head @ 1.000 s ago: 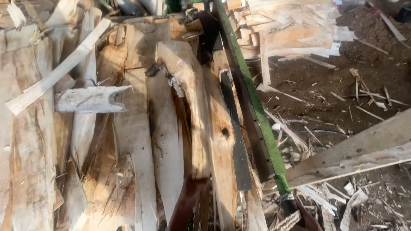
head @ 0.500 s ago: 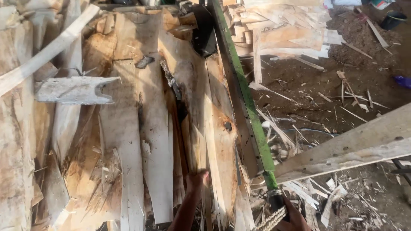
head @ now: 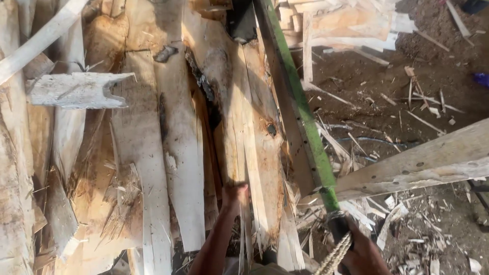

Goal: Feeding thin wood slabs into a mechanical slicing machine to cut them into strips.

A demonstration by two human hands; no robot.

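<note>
My left hand (head: 233,196) closes on a slat (head: 239,153) just ahead; my right hand (head: 364,252) grips the green bar (head: 305,122).

Ground (head: 387,97): bare dark soil, right half of view. Directly on it: scattered wood chips and splinters (head: 423,102), thin offcut strips (head: 356,51), heap of rough-sawn slabs (head: 173,153) filling left half, bark edges showing. Pale plank (head: 433,163) slants across lower right, over debris. Blue object (head: 481,79) at right edge, kind unclear.
</note>
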